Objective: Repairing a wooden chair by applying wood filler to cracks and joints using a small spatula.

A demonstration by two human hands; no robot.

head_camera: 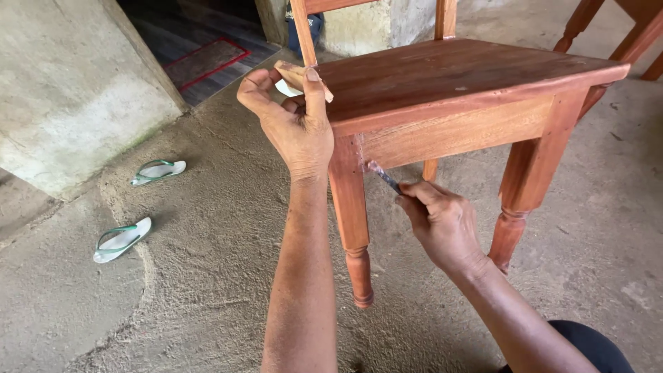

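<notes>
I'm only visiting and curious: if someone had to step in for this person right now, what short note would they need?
Left hand: grips a small flat piece with a pale lump on it, resting at the corner of the wooden chair's seat.
Right hand: holds a thin tool, tip at the joint where the front leg meets the front rail.
Done: pale smears already show at that joint.
Left: the other front leg shows no smears; the rest cannot be judged.
Two flip-flops lie on the concrete floor.

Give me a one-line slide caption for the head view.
Left hand grips the wooden chair corner with a small block, while the right hand works a thin tool into the leg joint.
</notes>
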